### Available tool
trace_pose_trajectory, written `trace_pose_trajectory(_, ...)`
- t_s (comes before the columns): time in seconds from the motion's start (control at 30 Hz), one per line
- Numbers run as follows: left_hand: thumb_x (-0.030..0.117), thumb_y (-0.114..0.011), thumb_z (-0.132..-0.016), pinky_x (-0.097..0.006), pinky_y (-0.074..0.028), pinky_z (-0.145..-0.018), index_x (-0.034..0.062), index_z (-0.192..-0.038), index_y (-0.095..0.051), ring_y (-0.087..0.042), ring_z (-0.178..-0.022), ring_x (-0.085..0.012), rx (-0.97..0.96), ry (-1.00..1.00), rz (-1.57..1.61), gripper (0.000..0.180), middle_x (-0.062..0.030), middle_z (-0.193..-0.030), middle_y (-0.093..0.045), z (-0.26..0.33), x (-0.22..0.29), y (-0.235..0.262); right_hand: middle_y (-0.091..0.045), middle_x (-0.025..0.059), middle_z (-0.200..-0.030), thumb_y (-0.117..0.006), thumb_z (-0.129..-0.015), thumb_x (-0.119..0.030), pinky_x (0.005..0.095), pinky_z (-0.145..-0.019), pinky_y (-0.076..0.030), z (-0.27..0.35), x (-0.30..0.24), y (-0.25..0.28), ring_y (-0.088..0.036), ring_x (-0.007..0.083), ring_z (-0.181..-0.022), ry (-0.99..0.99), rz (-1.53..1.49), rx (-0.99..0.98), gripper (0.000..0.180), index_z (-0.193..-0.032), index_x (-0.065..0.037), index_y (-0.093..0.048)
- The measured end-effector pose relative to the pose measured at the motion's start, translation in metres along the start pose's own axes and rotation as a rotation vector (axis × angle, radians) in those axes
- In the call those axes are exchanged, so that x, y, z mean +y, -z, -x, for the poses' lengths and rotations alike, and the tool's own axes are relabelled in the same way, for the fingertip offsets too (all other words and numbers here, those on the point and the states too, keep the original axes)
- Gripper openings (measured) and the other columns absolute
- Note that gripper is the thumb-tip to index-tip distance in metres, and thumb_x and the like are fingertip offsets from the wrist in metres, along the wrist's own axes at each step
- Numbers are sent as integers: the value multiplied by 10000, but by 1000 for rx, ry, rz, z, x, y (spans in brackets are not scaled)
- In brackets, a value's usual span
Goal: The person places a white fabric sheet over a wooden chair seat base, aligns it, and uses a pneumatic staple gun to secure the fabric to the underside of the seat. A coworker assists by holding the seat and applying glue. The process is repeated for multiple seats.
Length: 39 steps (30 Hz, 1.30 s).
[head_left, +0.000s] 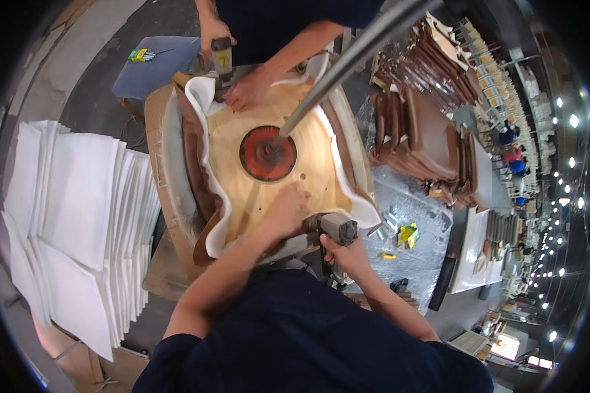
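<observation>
A rounded wooden board (233,203) lies before me, with white padding (217,226) and brown covering material (195,141) folded up around its edges. My right hand (351,255) grips the handle of a staple gun (339,229), whose nose is at the board's near edge. My left hand (290,208) is over the near part of the board, left of the staple gun; blur hides whether its fingers are bent round anything. A round red disc (267,154) sits mid-board, with a grey pole (347,62) slanting from it to the upper right.
Across the board, a co-worker's hand holds another staple gun (222,59); their other hand (246,90) presses the far edge. White padding sheets (78,196) are stacked at left, brown covered panels (419,137) at right. A blue-grey seat (157,72) carries a small box. Plastic sheeting (400,203) holds loose staple strips.
</observation>
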<state>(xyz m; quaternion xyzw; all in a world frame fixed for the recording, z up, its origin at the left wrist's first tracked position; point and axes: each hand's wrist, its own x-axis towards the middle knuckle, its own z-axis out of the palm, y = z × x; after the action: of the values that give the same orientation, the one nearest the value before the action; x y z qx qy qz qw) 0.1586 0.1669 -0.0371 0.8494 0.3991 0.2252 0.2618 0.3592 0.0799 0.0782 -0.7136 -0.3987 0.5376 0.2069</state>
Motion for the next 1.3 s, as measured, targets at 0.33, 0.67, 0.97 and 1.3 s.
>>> trace_pose_trajectory(0.33,293,-789,-971,-506,-590,-864,9,-1021,-751,-733,-950,-414,-163,16,-8,291,-203,-983,-726,100,26,74,-749,43,-966,-862,-952,-173,298,-578,-551,21,24,-14,-640,97,-648,92,-60,160,684,-1573,-53,-601)
trace_pose_trajectory(0.67,278,-781,-939,-526,-511,-956,72,-980,-792,-669,-1062,-363,-220,-61,-168,210,-141,-1024,-705,86,13,61,-727,21,-912,-855,-955,-165,299,-565,-527,23,22,-17,-624,99,-608,143,18,262,643,-1552,-77,-636)
trace_pose_trajectory(0.97,260,-806,-901,-502,-433,-940,114,-825,-766,-606,-1028,-329,32,-55,19,169,-78,-966,-638,94,-7,47,-731,25,-899,-861,-953,-158,308,-554,-536,23,11,-20,-644,110,-609,32,-28,229,637,-1544,-73,-639)
trace_pose_trajectory(1.3,215,-801,-892,-505,-420,-946,99,-805,-753,-574,-1066,-336,130,123,164,153,-73,-1042,-620,97,-12,37,-682,24,-728,-863,-992,-247,290,-505,-518,29,-23,-76,-657,119,-561,-122,-137,-27,315,-1129,11,-743)
